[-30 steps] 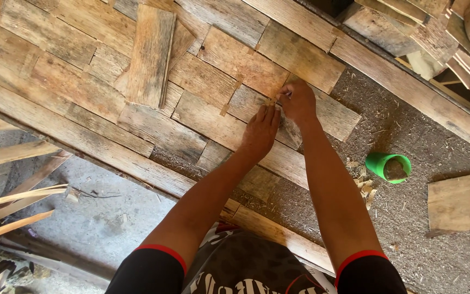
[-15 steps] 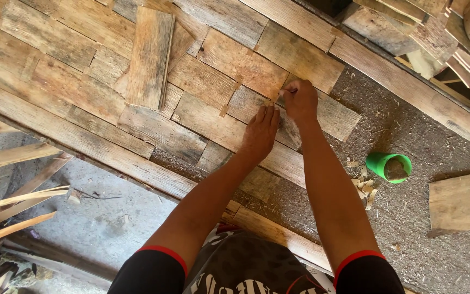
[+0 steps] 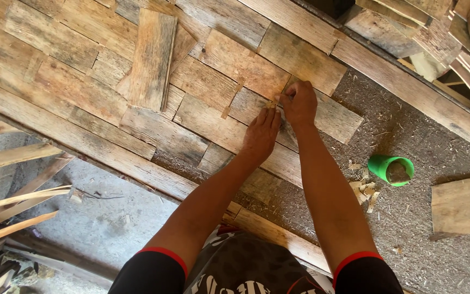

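My left hand (image 3: 260, 136) lies flat, palm down, on a short weathered plank (image 3: 330, 117) that is part of a patchwork of old wooden boards (image 3: 82, 87). Just beyond its fingertips my right hand (image 3: 299, 100) is curled, with thumb and fingers pinched on a small pale wood sliver (image 3: 271, 103) at the seam between two planks. The two hands nearly touch. Another thin sliver (image 3: 233, 98) lies in a joint to the left.
A loose board (image 3: 151, 60) lies on top of the panel at upper left. On the sawdust-covered surface to the right sit a green cup (image 3: 391, 169), wood chips (image 3: 364, 190) and a square offcut (image 3: 459, 206). Thin slats (image 3: 17, 201) stick out at lower left.
Hardly anything differs; both hands stay at the same seam, and the right hand's fingers have shifted only slightly.
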